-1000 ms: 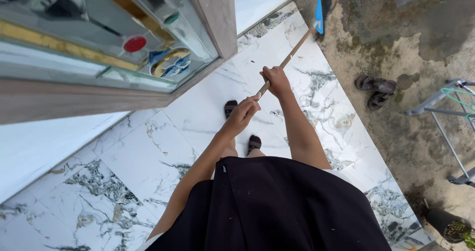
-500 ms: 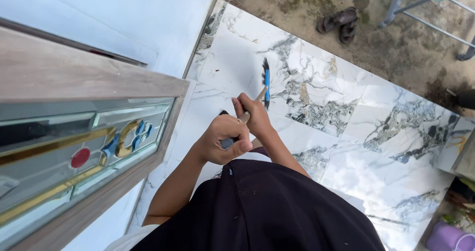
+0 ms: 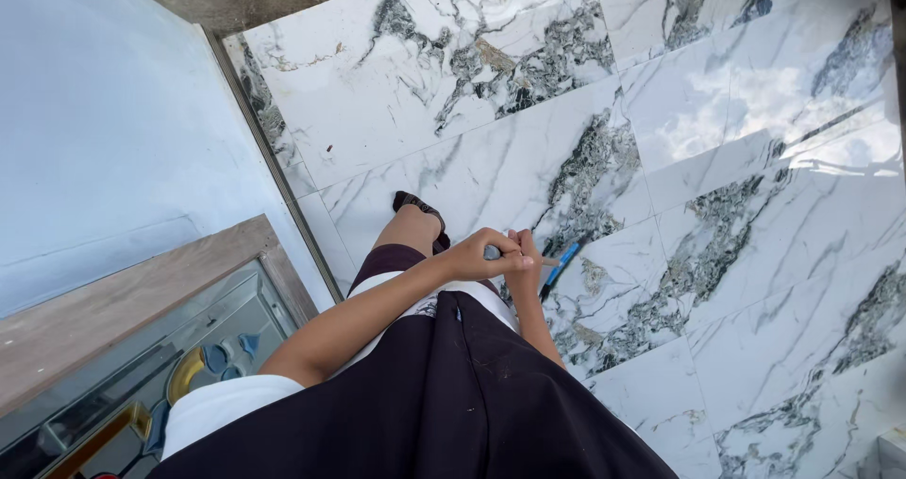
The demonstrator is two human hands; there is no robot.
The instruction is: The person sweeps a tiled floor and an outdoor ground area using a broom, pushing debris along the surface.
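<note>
broom (image 3: 559, 264) mostly hidden, handle clenched in left hand (image 3: 477, 255) and right hand (image 3: 525, 252).

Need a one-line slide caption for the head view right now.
Both hands, left and right, grip a blue-headed broom over glossy marble floor tiles.

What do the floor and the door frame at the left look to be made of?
Floor: glossy white tiles with grey veining, marble or marble-look ceramic; it mirrors the sky and grout lines show. Door frame: matt brownish wood grain, solid or laminate I cannot tell, around a coloured glass panel.
</note>
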